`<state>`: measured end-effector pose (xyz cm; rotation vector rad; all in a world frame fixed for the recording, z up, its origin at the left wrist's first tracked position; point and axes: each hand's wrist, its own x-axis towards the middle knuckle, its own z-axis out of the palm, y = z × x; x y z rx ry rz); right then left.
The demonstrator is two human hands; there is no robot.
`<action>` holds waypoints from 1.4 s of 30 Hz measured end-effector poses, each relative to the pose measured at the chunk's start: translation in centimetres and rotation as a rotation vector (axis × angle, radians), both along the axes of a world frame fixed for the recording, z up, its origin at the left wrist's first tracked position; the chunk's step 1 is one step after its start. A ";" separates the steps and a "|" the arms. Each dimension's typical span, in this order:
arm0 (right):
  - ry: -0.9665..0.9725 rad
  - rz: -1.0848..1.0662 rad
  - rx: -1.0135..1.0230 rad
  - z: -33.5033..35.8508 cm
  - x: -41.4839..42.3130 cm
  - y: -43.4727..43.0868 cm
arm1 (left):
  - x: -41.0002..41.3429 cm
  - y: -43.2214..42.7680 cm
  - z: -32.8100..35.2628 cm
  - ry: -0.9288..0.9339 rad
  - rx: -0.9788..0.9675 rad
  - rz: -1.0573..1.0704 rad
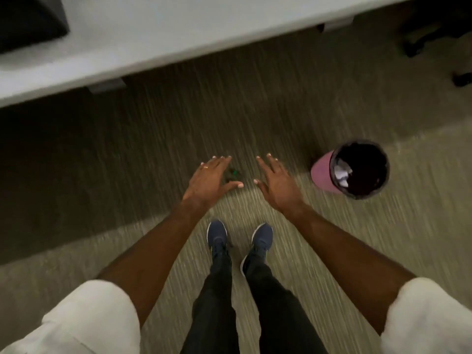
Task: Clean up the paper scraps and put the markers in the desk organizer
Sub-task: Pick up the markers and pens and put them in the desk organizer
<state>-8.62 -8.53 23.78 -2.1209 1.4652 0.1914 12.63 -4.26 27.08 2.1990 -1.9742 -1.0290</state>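
While you stand on the grey-green striped carpet (127, 154), both your arms reach forward and down, and the two hands hang side by side above the floor without touching each other. Your left hand (209, 180) is spread with the palm down, fingers straight and released, the thumb pointing toward the other hand; it grasps nothing, and a thin gold ring (205, 167) sits on one finger. Your right hand (277, 182) is the same: flat, fingers straight and a little apart, holding nothing. Between the two hands, partly hidden by the left one, a small dark green thing (234, 173) lies on the carpet; it is too blurred to tell whether it is a marker or a scrap. To your right, well apart from the right hand, stands a round pink waste bin with a black liner (322, 175), and white crumpled paper scraps (342, 174) lie inside it against its left wall. Below the hands you see your two navy blue sport shoes (217, 235) and black trousers (217, 302), and white rolled sleeves (76, 320) at the bottom corners. Across the top runs the long white desk (178, 29) with a black object (28, 19) at its far left corner — only part of it shows. Black chair legs with wheels (434, 29) are at the upper right, on the carpet.
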 end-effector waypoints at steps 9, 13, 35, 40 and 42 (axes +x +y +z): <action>0.020 0.081 0.040 -22.0 1.0 -2.0 | -2.0 -0.3 -22.3 0.054 0.072 -0.062; 0.055 0.125 0.081 -32.7 1.7 -3.1 | -2.5 -0.8 -32.6 0.054 0.109 -0.064; -0.057 -0.108 -0.071 -48.2 5.5 -4.4 | -0.9 0.7 -51.6 -0.017 -0.020 -0.015; 0.014 -0.217 0.089 -39.2 5.4 -4.1 | 1.5 1.1 -41.0 0.107 0.001 0.151; -0.078 -0.197 0.076 -34.6 5.9 -3.9 | 2.5 1.2 -36.0 0.115 -0.039 0.202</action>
